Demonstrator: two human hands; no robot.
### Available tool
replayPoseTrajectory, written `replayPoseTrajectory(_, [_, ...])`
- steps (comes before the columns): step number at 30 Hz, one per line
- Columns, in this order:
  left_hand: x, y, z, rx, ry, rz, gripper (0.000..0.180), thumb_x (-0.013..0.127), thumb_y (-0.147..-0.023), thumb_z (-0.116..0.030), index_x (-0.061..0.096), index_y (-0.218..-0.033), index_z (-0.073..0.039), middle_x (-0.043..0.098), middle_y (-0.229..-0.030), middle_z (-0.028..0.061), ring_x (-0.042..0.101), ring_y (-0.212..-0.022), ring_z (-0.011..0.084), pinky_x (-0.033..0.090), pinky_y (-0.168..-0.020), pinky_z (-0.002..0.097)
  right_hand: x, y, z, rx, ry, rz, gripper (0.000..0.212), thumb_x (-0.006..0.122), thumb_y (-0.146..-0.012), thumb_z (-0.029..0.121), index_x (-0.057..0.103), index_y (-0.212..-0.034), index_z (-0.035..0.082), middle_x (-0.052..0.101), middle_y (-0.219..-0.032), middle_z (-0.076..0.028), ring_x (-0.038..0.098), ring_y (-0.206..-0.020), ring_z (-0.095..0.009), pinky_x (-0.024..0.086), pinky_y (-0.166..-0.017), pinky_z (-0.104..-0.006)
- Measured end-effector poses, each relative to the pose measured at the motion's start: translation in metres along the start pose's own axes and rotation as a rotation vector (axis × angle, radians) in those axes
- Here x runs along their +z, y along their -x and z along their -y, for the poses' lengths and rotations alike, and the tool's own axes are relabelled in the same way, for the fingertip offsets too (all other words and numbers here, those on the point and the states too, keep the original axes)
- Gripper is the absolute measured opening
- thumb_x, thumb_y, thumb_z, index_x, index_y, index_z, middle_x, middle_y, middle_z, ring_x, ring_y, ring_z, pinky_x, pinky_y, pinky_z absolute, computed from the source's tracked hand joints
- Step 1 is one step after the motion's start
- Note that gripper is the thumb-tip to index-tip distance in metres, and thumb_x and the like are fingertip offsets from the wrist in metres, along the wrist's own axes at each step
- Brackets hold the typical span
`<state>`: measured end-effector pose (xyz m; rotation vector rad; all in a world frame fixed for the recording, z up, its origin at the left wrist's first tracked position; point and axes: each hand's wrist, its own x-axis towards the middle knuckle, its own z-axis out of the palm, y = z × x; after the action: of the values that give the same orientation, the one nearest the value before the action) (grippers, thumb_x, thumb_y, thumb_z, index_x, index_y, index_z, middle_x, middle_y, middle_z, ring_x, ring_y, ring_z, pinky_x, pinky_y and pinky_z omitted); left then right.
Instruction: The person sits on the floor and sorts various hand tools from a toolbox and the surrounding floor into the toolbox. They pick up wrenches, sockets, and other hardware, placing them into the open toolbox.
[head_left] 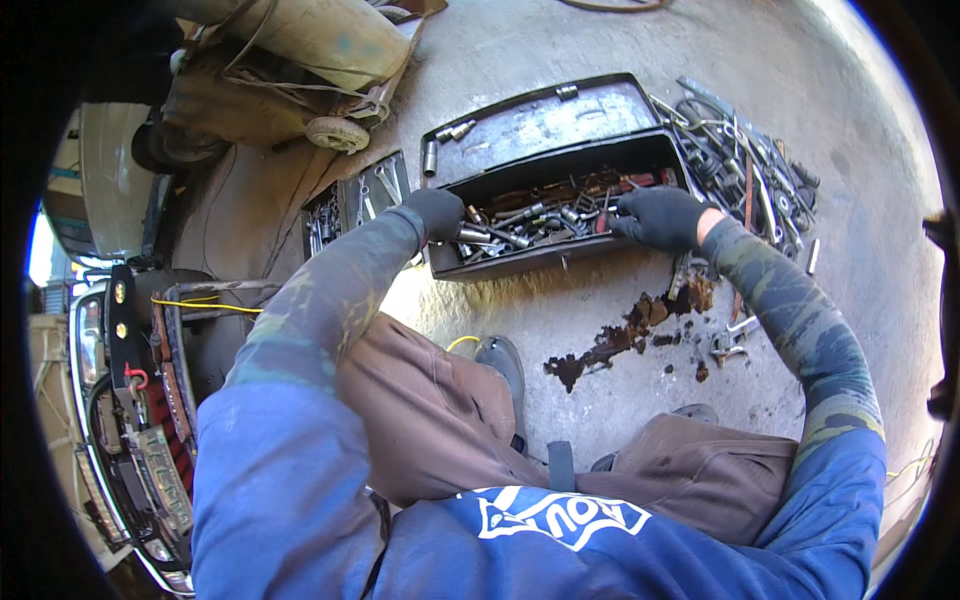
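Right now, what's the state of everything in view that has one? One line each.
Toolbox: open, jumbled tools inside
Lid: swung back, sockets lying on it
Left hand: gloved, at toolbox's left end, grip unclear
Right hand: gloved, at toolbox's right front, grip unclear
Wrenches: lying loose, left of toolbox
Tool heap: tangled, on floor right of toolbox
Brown flakes: broken, scattered on floor

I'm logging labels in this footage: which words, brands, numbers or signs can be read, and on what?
Blue shirt: white lettering in an outlined shape; its wording is not copied here.
Tools in the dark toolbox: any markings are too small to read.
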<state>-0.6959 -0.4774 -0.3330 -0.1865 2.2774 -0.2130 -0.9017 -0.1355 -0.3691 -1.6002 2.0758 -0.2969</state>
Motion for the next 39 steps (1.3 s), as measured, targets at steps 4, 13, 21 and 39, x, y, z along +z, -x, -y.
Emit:
replayPoseTrajectory(4, [0.013,-0.03,-0.008,0.002,-0.114,0.017,0.032,0.073,-0.091,-0.038,0.084,-0.111,-0.015,0.081,-0.11,0.015,0.077,-0.106,0.0354,0.061,-0.091,0.0476,0.0,0.006,0.003,0.058,-0.015,0.019,0.058,0.053,-0.109,0.055,0.072,-0.125,0.003,0.074,-0.119,-0.025,0.069,-0.118,-0.044,0.054,-0.101,-0.0541])
replayPoseTrajectory(13, [0.034,-0.057,-0.026,-0.209,0.15,-0.214,0.037,0.062,-0.097,-0.038,0.084,-0.104,-0.009,0.081,-0.107,0.0185,0.078,-0.101,0.0379,0.06,-0.087,0.051,0.006,0.012,0.005,0.108,-0.038,-0.091,0.061,0.053,-0.107,0.061,0.074,-0.12,0.004,0.075,-0.114,-0.023,0.071,-0.112,-0.043,0.055,-0.094,-0.0551])
replayPoseTrajectory(21, [0.007,-0.04,-0.033,0.032,0.006,0.237,0.048,0.061,-0.095,-0.042,0.082,-0.117,-0.005,0.077,-0.123,0.0215,0.074,-0.116,0.037,0.057,-0.101,0.0467,0.01,0.009,0.002,0.099,-0.066,-0.159,0.062,0.056,-0.103,0.063,0.079,-0.105,0.005,0.077,-0.104,-0.024,0.073,-0.102,-0.044,0.054,-0.093,-0.0569])
replayPoseTrajectory(39, [-0.044,-0.148,0.059,-0.383,0.277,-0.383,0.044,0.059,-0.099,-0.025,0.064,-0.138,-0.006,0.071,-0.133,0.0247,0.071,-0.125,0.0382,0.055,-0.106,0.0505,0.01,0.013,0.012,0.152,-0.001,-0.223,0.059,0.058,-0.103,0.062,0.076,-0.105,0.006,0.077,-0.106,-0.019,0.075,-0.1,-0.039,0.058,-0.086,-0.053])
